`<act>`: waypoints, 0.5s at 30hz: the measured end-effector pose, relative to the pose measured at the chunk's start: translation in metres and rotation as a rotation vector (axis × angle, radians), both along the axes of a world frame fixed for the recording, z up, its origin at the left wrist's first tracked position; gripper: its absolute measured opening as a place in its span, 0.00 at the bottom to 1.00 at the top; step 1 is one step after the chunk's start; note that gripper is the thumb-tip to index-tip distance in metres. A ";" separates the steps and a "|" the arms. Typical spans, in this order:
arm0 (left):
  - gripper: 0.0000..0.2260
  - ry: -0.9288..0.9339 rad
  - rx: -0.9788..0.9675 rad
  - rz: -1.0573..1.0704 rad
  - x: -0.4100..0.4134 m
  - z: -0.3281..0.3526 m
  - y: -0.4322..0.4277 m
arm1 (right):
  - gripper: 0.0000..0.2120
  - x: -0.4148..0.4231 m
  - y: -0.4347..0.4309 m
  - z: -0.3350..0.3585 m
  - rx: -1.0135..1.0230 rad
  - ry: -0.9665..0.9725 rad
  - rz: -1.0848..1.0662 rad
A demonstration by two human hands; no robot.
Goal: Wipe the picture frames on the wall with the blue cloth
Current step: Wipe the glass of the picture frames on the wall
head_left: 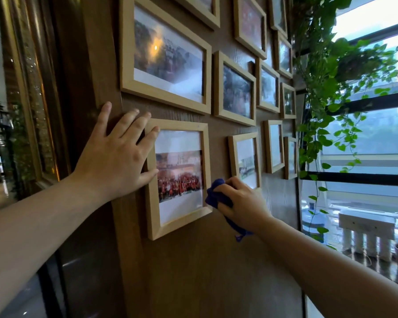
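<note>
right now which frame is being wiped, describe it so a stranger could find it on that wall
On the brown wood wall of pale wooden frames, go to the lowest row, at the end farthest from the window. It is the upright frame showing a crowd in red. Only it has the left hand flat on its edge and the right hand pressing the blue cloth to its other side.

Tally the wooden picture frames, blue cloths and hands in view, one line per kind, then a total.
Wooden picture frames: 12, counting those cut off at the top edge
Blue cloth: 1
Hands: 2, the left hand and the right hand
Total: 15
</note>
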State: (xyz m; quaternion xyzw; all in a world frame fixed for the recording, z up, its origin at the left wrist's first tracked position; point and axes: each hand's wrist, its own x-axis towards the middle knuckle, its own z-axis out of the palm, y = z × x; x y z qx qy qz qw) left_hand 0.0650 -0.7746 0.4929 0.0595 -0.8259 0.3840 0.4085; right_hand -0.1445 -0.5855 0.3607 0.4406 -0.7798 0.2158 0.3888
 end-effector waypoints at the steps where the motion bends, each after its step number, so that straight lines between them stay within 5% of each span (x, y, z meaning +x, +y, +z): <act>1: 0.36 0.005 0.001 -0.018 -0.004 -0.002 0.004 | 0.15 -0.010 0.007 0.002 -0.026 0.005 0.002; 15: 0.33 -0.115 -0.001 -0.102 -0.165 -0.003 0.091 | 0.14 -0.181 0.043 0.032 -0.466 -0.242 0.142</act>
